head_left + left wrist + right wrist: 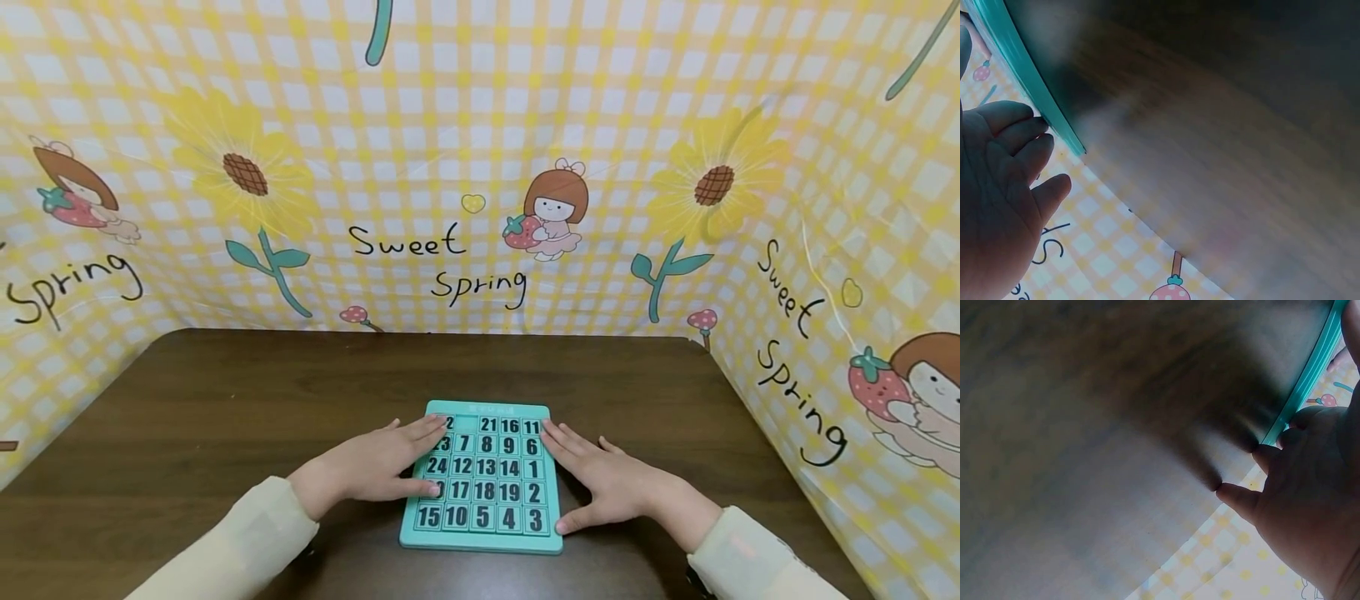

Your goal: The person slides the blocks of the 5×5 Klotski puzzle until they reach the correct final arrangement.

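Observation:
A turquoise number slide puzzle (480,542) lies flat on the table, its black-numbered tiles set in rows. One vacant slot shows in its top row, left of the 21 tile (489,426). My left hand (375,467) lies over the puzzle's left edge, its fingers and thumb extended and partly covering the left column. At the opposite edge, my right hand (611,479) has its fingers stretched out, fingertips against or close to the frame. Both wrist views show the puzzle's side (1035,87) near the fingers; the tile faces are hidden there.
The puzzle rests on a dark brown wooden table (300,375). A yellow checked cloth (420,167) with flowers and lettering hangs behind the table and along both sides.

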Demonstrator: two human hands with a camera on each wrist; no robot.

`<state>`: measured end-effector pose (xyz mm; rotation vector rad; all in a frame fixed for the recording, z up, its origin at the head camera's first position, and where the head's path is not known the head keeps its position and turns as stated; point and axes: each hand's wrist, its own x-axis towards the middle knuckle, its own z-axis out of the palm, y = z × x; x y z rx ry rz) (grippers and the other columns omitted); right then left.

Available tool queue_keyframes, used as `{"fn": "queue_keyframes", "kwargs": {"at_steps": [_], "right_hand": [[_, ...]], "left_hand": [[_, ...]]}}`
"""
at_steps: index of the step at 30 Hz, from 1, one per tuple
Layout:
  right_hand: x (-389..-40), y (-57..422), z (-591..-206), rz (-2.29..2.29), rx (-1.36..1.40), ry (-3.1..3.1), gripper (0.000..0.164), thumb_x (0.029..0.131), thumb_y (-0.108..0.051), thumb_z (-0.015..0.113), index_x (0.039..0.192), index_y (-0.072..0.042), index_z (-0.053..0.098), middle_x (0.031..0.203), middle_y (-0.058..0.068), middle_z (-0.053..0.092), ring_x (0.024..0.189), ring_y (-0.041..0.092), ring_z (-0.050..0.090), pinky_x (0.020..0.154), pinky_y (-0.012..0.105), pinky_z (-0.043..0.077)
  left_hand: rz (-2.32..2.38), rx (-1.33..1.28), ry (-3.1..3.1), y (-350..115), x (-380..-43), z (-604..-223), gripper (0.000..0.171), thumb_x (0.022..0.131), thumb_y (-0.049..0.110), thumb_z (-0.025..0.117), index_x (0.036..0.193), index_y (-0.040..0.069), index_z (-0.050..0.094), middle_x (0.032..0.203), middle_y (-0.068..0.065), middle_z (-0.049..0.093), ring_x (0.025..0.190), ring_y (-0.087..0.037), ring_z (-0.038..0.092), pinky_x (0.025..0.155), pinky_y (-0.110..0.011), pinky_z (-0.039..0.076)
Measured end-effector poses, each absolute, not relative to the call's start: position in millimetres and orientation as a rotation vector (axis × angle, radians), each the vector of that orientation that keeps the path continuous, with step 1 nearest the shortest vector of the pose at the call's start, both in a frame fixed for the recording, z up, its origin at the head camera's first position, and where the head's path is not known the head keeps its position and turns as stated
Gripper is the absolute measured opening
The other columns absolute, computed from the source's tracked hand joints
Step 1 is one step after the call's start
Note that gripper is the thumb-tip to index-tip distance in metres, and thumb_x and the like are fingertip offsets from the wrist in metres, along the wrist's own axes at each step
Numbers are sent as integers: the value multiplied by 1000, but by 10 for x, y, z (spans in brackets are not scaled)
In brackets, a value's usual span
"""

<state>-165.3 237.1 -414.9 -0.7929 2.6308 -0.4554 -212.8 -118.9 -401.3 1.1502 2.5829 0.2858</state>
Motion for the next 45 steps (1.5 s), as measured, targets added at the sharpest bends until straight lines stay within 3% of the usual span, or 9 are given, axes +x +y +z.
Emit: {"fn": "queue_keyframes", "kwargs": {"at_steps": [11, 26, 45], "right_hand": [[-1646, 2376, -4137, -463, -797, 2630, 114, 79, -72, 65, 162, -17, 8, 170, 1, 0, 156, 30, 5, 113, 75, 14], [-1643, 2369, -4146, -463, -779, 2631, 114, 79, -73, 64, 162, -18, 9, 170, 0, 1, 156, 29, 5, 113, 75, 15], [-1650, 2365, -4133, -457, -792, 2634, 113, 80, -73, 64, 162, -15, 11, 170, 2, 2, 156, 32, 7, 112, 75, 15]], "left_hand": [[266, 1182, 2592, -1180, -2105, -4019, 86, 95, 63, 51, 157, 8, 28, 167, -6, 19, 155, -23, 17, 120, -59, 22], [186, 1310, 2541, -778, -2182, -3989, 84, 96, 62, 50, 158, 11, 26, 168, -4, 18, 155, -20, 16, 121, -55, 25], [163, 1235, 2513, -658, -2280, -4014, 85, 95, 64, 49, 159, 14, 23, 168, -1, 14, 156, -18, 13, 123, -51, 21]]}}
